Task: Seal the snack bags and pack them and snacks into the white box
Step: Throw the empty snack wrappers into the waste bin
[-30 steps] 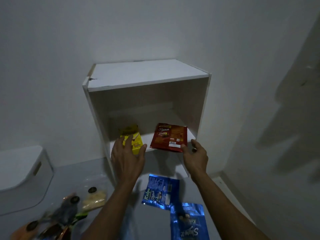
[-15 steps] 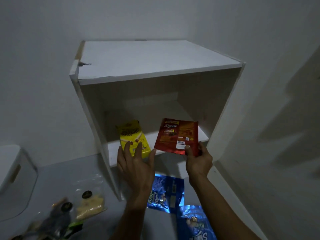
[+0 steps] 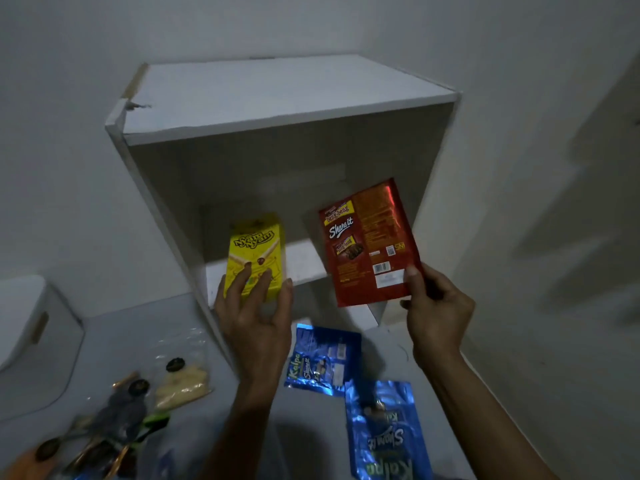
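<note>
Dim home corner; bare white walls [image 3: 311,26], chipped cabinet [image 3: 277,95].

White box [image 3: 277,95]: open-fronted cube, chipped at its top left corner, standing on the surface against the wall; I see one inner shelf. Yellow Nyam Nyam box [image 3: 255,252]: upright at the shelf's front left, my left hand [image 3: 258,317] gripping its lower part. Red Share it pouch [image 3: 369,244]: flat, foil-backed, held upright and tilted at the box's opening by my right hand [image 3: 434,306], pinched at its lower right corner. Two blue Kalpa pouches [image 3: 322,362] [image 3: 384,431]: lying flat below the box; clear snack bags [image 3: 180,379] at lower left, contents blurred.
</note>
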Motion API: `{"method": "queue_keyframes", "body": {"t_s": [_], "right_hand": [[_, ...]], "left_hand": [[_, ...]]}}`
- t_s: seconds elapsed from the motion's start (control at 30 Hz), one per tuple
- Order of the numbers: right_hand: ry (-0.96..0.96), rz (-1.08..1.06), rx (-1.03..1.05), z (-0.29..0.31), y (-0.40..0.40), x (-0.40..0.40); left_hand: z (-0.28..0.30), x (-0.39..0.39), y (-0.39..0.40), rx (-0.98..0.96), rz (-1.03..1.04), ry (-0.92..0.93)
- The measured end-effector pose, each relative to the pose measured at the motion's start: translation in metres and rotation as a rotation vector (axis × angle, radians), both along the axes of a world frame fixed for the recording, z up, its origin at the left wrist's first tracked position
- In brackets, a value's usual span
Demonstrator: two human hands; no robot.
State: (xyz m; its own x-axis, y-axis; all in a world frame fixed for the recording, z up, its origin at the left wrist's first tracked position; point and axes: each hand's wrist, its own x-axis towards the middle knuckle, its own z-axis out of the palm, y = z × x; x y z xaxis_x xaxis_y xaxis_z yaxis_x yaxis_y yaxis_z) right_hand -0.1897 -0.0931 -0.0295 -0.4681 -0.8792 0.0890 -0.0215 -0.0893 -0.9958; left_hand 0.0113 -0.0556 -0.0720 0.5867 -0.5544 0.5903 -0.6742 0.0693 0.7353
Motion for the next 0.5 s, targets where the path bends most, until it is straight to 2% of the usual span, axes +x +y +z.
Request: {"method": "queue_keyframes", "body": {"t_s": [0.1,0.27,0.37,0.5], "right_hand": [[0.037,-0.023,-0.062,0.001,0.039,-0.044],[0.107,-0.14,-0.035,-0.026,0.123,-0.144],[0.124,-0.253,0.059,-0.057,0.174,-0.21],[0.128,-0.398,0.185,-0.095,0.243,-0.28]], "left_hand": [[0.012,-0.03,0.034,-0.076,-0.03,-0.031],[0.005,-0.118,0.106,-0.083,-0.226,0.06],[-0.023,-0.179,0.138,-0.015,-0.346,0.137],[-0.057,-0.259,0.17,0.197,-0.529,0.277]]}}
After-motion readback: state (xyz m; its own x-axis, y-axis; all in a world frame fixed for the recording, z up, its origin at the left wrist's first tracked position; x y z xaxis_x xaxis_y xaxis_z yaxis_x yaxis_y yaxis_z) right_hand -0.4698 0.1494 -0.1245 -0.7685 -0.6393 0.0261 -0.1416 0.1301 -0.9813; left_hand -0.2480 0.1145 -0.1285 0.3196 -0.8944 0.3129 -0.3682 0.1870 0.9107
